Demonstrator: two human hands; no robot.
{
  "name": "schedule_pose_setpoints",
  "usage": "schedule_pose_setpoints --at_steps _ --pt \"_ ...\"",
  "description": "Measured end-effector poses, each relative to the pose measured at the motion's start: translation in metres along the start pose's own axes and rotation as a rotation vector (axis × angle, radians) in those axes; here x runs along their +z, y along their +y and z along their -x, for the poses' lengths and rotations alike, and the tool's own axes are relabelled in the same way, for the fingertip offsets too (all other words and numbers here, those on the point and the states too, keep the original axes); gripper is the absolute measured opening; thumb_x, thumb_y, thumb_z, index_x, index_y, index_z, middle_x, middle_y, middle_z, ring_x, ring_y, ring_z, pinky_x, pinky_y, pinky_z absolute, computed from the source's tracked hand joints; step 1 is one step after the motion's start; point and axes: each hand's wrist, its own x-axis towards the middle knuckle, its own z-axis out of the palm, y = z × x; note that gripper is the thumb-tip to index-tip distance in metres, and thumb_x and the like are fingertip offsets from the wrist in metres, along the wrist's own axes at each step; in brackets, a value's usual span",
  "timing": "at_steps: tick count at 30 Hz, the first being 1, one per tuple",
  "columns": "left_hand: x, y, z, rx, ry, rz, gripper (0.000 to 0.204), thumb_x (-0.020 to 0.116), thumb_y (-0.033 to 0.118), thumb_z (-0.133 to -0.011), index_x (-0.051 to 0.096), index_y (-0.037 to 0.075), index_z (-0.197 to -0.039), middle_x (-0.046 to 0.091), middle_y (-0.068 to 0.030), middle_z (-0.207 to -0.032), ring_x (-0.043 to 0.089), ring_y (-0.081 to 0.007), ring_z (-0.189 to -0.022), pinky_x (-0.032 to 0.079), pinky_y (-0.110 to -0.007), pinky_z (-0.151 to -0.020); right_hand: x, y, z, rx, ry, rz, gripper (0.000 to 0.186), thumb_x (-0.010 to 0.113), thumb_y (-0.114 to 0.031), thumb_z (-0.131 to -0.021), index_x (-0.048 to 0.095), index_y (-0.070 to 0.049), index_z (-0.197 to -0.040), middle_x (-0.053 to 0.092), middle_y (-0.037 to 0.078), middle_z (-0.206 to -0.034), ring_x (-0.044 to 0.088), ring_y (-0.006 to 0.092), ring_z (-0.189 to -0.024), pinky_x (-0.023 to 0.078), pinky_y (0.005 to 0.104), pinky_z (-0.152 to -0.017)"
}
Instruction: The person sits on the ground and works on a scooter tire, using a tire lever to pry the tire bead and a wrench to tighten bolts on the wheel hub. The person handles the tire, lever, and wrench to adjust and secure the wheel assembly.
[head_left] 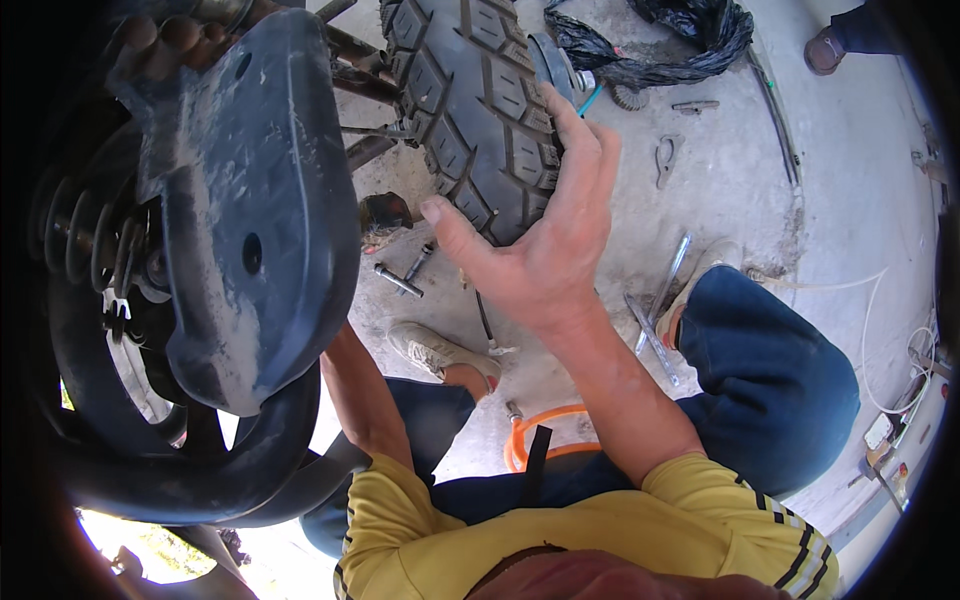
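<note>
A black knobby tyre (pixel 480 110) stands at the top middle, mounted among the dark frame parts of a vehicle. My right hand (pixel 555 240) spans its near end, the thumb at the left edge and the fingers bent along the right side by a round hub part (pixel 553 68). A thin blue-green piece (pixel 590 100) shows just beyond the fingertips. My left forearm (pixel 362 395) reaches up behind a large dusty black plastic cover (pixel 260 200), which hides my left hand and whatever it touches.
Black tubes and a coil spring (pixel 85 235) fill the left. On the concrete floor lie a T-shaped tool (pixel 405 278), pliers (pixel 666 160), long metal tools (pixel 655 315), an orange hose (pixel 520 440) and a black plastic bag (pixel 690 60). Another person's shoe (pixel 824 50) stands at the top right.
</note>
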Motion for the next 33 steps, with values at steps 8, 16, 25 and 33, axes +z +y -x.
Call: schedule_pose_setpoints --at_steps 8,16,25,33 --pt "-0.023 -0.009 0.002 -0.244 -0.120 0.138 0.054 0.083 0.016 -0.085 0.061 0.010 -0.133 0.065 -0.0053 -0.120 0.060 -0.0211 -0.112 0.044 -0.040 -0.102 0.002 0.001 0.001 -0.005 0.013 0.000 0.097 0.091 -0.025 -0.064 0.044 0.008 -0.142 0.047 0.021 -0.118 0.059 0.0320 -0.098 0.055 0.0398 -0.076" --pt "-0.057 -0.038 0.012 -0.497 0.164 0.169 0.031 0.061 0.025 -0.104 0.062 0.002 -0.125 0.066 -0.0068 -0.114 0.060 -0.0203 -0.108 0.045 -0.037 -0.097 0.006 -0.001 -0.001 -0.043 0.004 -0.018 0.098 0.091 -0.025 -0.062 0.045 0.009 -0.141 0.049 0.022 -0.115 0.058 0.0330 -0.099 0.055 0.0402 -0.076" --pt "0.012 0.049 0.007 -0.634 0.208 -0.579 0.044 0.082 0.038 -0.086 0.067 0.005 -0.112 0.062 -0.0016 -0.079 0.060 -0.0162 -0.063 0.048 -0.033 -0.059 0.004 0.000 0.000 -0.019 0.021 -0.045 0.097 0.091 -0.024 -0.063 0.044 0.010 -0.142 0.049 0.022 -0.116 0.058 0.0322 -0.098 0.056 0.0402 -0.076" --pt "0.058 0.059 -0.006 -0.481 0.361 -1.105 0.033 0.087 0.033 -0.075 0.068 0.006 -0.079 0.062 -0.0025 -0.064 0.056 -0.0161 -0.053 0.044 -0.034 -0.056 0.006 -0.001 -0.002 -0.022 0.022 -0.049 0.097 0.091 -0.026 -0.064 0.044 0.008 -0.142 0.048 0.022 -0.120 0.060 0.0329 -0.101 0.057 0.0402 -0.077"
